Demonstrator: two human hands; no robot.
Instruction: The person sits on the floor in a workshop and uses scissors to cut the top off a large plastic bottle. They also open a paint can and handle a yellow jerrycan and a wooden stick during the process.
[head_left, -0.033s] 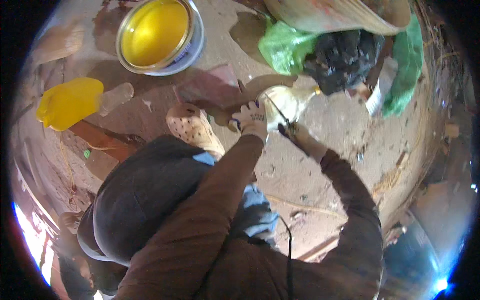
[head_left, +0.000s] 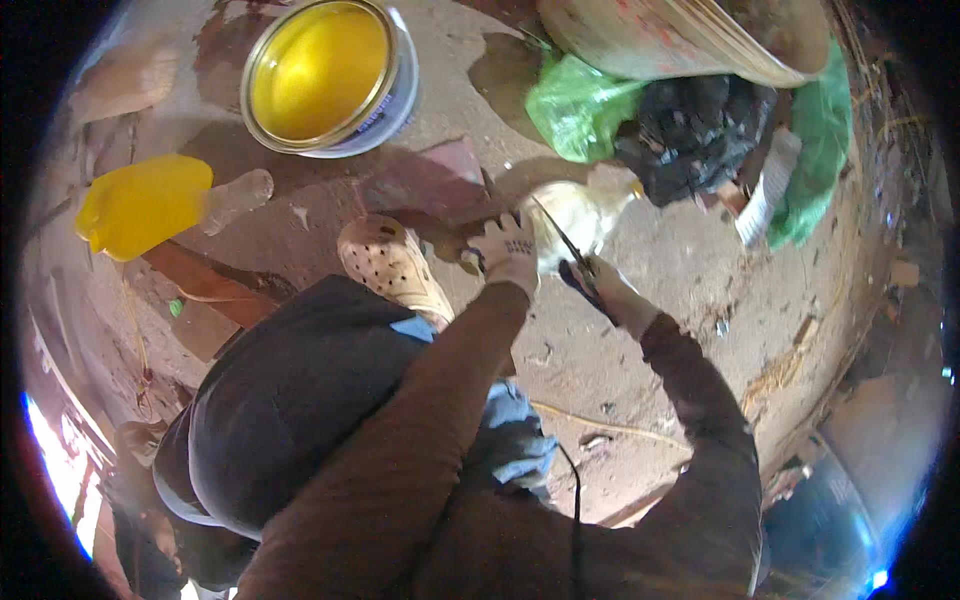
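Note:
On the ground in front of me lies a whitish, partly see-through plastic container (head_left: 565, 215), with a narrow end and a yellowish tip at its right. My left hand (head_left: 508, 248), in a pale work glove with dark fingertips, is closed on the container's left edge; the thumb side is partly hidden. A knife (head_left: 563, 232) with a long, thin dark blade is in my gloved right hand (head_left: 610, 288). Its blade slants up and left across the container's front; whether it cuts into the wall I cannot tell.
A metal can of yellow liquid (head_left: 320, 75) stands at the far left, with a yellow plastic piece (head_left: 150, 205) nearer. A green bag (head_left: 585, 105) and a black bag (head_left: 700, 130) lie beside a large tub (head_left: 680, 35). My clog (head_left: 385, 260) is left of my hands.
My right hand and the knife have drawn slightly nearer to me, showing more of the blade. The left hand stays at the container's edge; the whole view has shifted a little.

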